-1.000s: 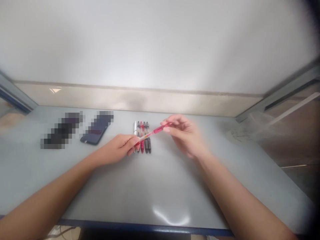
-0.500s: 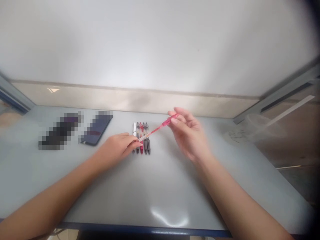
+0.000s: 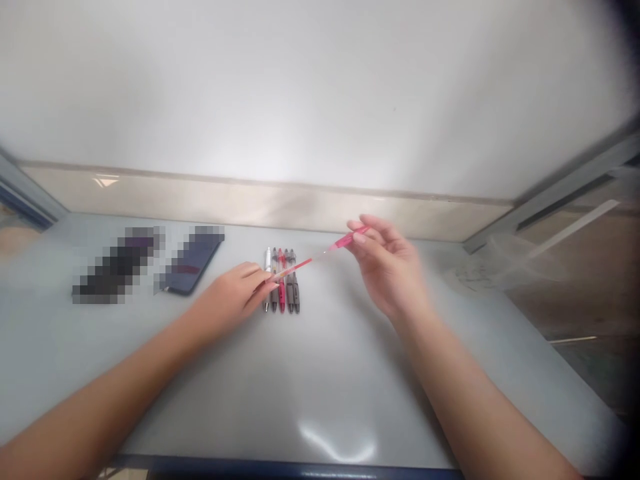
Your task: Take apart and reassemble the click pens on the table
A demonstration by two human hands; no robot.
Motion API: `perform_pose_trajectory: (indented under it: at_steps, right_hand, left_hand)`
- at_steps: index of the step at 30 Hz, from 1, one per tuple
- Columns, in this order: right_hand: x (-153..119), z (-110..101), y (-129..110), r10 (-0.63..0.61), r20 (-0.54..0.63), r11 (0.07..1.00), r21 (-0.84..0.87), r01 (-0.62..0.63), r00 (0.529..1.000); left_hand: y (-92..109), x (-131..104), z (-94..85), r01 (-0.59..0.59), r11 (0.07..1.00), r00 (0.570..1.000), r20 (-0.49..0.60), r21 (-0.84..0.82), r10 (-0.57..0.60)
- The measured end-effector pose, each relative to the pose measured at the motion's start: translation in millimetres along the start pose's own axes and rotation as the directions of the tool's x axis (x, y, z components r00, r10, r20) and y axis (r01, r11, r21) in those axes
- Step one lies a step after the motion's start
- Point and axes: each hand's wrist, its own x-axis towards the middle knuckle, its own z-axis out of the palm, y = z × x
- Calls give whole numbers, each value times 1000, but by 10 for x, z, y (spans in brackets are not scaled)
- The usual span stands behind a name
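My left hand (image 3: 231, 292) pinches the clear barrel (image 3: 283, 274), my right hand (image 3: 389, 268) the pink grip (image 3: 346, 241). Grasp these seemingly light, stiff parts, not the red refill (image 3: 303, 265).

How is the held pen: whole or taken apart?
Taken apart: the right hand holds the pink piece, the left hand the clear barrel with a red refill sticking out; a gap shows between.

Soft brightness, tabletop glare, dark right corners.

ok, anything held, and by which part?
Left hand pinches the red-ended pen piece by its left end; right hand holds the pink pen section near its right end.
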Motion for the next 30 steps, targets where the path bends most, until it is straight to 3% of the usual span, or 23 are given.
perform_pose_trajectory:
  at_steps: [5,10,15,30]
  right_hand:
    - [19,-28,37,21,35,1000,8,-21,999]
    - [-10,-27,-1,-42,109,995,-88,51,993]
    - [-29,-2,-32,-119,79,987,-99,126,990]
    - [12,-40,-26,-98,34,988,-118,101,995]
  left_hand:
    - [15,13,-5,1,999,1000,3,-33,-1]
    - [37,25,-21,37,998,999,18,-50,-36]
    - [34,16,-28,89,987,996,10,-133,-89]
    - [21,14,-13,142,977,990,44,-162,-137]
